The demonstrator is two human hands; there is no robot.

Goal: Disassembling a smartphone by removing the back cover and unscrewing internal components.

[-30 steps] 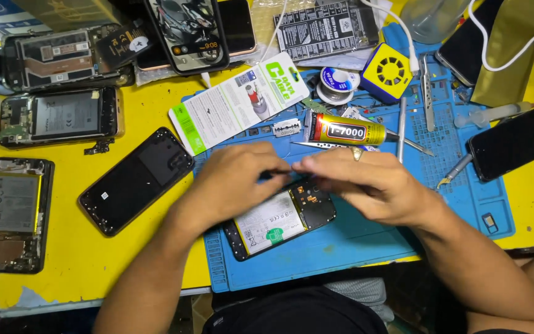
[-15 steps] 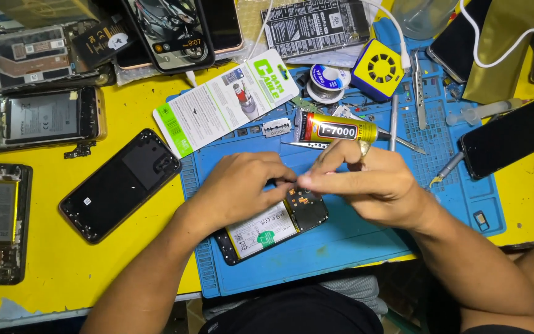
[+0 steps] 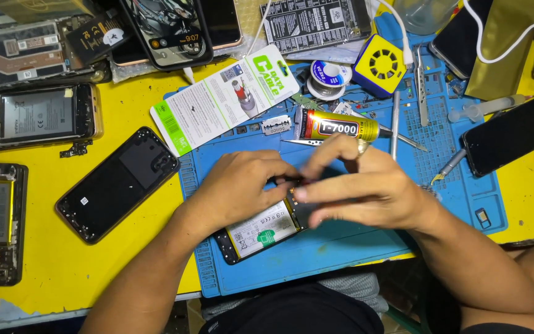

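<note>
An opened phone (image 3: 261, 232) with its white battery showing lies on the blue work mat (image 3: 341, 247). My left hand (image 3: 242, 188) rests over the phone's upper part, fingers curled down onto it. My right hand (image 3: 356, 188) meets it from the right, fingertips pinched together over the phone's top end near a small dark and red part; what they pinch is too small to tell. A ring sits on one right finger. A yellow glue tube (image 3: 338, 127) lies just beyond the hands.
A black phone back cover (image 3: 115, 182) lies left of the mat on the yellow table. Several opened phones line the left edge and top. A white and green card package (image 3: 224, 99), solder spool (image 3: 324, 77), yellow square fan (image 3: 378, 65), tweezers and dark phones surround the mat.
Both hands have stayed together over the phone. The view has shifted a little, and my right fingers have closed in tighter above the phone's top end.
</note>
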